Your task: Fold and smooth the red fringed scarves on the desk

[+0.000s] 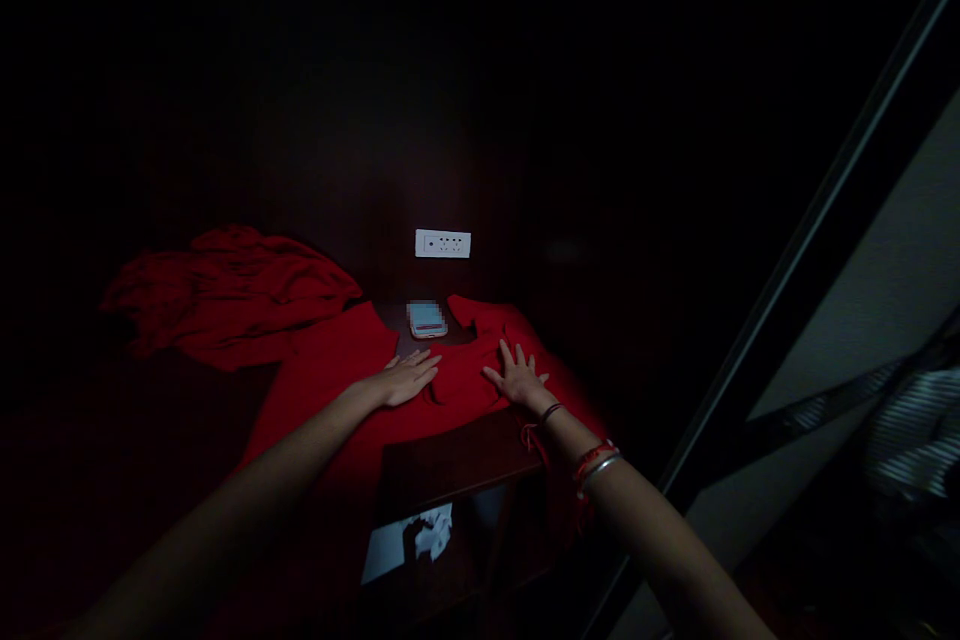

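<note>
A red garment [337,390] lies spread over a small dark table [457,465] in a very dim room. My left hand [409,377] rests flat on the cloth near its middle, fingers stretched out. My right hand [517,378] lies flat on the cloth just to the right, fingers spread, with bangles and a thread on the wrist. Neither hand holds anything. A phone [427,318] with a lit screen lies on the table just beyond the hands.
A second heap of red cloth [225,295] lies at the back left. A white wall socket plate [442,243] sits on the dark wall behind the phone. A dark diagonal frame edge [810,240] runs along the right. Something pale [409,540] shows under the table.
</note>
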Available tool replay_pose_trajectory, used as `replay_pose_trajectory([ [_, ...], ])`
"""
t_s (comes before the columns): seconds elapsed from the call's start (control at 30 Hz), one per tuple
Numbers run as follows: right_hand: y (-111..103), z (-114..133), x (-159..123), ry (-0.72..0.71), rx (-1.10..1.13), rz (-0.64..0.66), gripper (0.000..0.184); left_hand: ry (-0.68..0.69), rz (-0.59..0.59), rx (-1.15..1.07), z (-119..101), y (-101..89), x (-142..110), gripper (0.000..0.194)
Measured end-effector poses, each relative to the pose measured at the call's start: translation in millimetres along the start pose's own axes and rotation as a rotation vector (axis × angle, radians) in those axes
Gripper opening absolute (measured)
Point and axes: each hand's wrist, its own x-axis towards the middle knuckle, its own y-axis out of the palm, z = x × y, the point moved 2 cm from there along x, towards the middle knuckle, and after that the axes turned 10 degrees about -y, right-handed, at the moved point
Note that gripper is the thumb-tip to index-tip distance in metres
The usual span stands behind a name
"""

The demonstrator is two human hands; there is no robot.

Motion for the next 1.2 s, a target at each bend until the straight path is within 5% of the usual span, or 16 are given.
replay_pose_trajectory([
  [0.3, -1, -22, 2, 0.052, 0.017, -0.042, 0.082, 0.021, -0.148, 0.114, 11, 21.7, -5, 0.048],
  [0.5, -5, -21, 3, 0.073, -0.015, -0.065, 0.075, 0.003, -0.220, 0.077, 18, 11.9, -14, 0.050],
  [0.73, -27, 1, 8, -0.116, -0.009, -0.236, 0.079, -0.136, -0.372, -0.030, 102, -5.4, -52, 0.054],
  [0.83, -26, 3, 14, -0.102, -0.102, -0.198, 0.074, -0.196, -0.344, -0.038, 134, 3.5, -68, 0.053],
  [0.93, -31, 3, 19, -0.162, -0.179, -0.194, 0.060, -0.209, -0.282, -0.039, 144, 10.8, -77, 0.050],
  [1.03, -59, 10, 20, -0.287, -0.205, -0.336, 0.045, -0.236, -0.233, -0.013, 140, 11.3, -78, 0.046],
  [1.2, -118, 28, 7, -0.484, -0.208, -0.822, 0.035, -0.308, -0.202, -0.002, 124, 11.4, -72, 0.048],
])
